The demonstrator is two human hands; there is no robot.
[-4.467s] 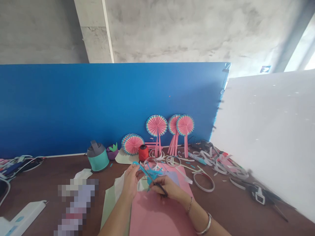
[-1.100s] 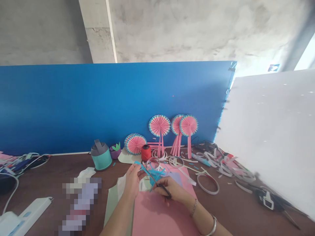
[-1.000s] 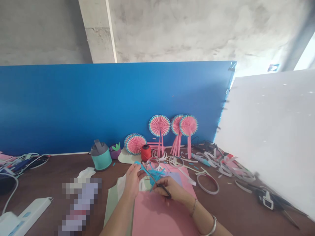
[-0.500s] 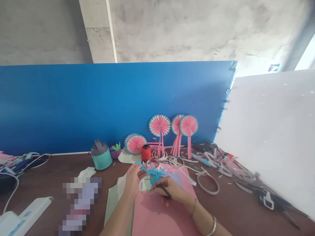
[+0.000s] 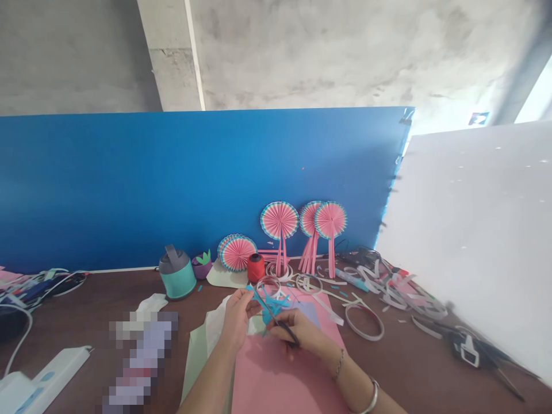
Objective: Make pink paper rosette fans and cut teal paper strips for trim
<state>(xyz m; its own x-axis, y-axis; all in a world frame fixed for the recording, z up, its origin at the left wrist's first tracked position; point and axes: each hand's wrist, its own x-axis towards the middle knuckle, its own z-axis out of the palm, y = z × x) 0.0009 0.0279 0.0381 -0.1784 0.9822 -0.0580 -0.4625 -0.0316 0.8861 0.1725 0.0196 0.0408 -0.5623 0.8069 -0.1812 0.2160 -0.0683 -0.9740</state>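
My left hand (image 5: 239, 313) pinches a small piece of blue paper (image 5: 249, 288) between thumb and fingertips. In my right hand (image 5: 297, 330) is a pair of black-handled scissors (image 5: 284, 329), its blades pointing up and left to the paper. Blue paper scraps (image 5: 273, 305) lie in a heap just behind the scissors. Both hands hover over a pink sheet (image 5: 287, 379), which overlaps pale green sheets (image 5: 196, 356) on the left. The exact meeting of blades and paper is too small to make out.
Pink pleated paper fans (image 5: 280, 221) lean on the blue partition (image 5: 150, 184). Before them stand a red thread spool (image 5: 256, 268) and a teal pot-shaped container (image 5: 177, 275). Tape rolls (image 5: 364, 322) and white strips lie right. A power strip (image 5: 60, 376) is front left.
The scissors' blades have swung up and left, closer to my left fingertips. Less of the blue piece shows there now. The fans and the sheets have stayed put.
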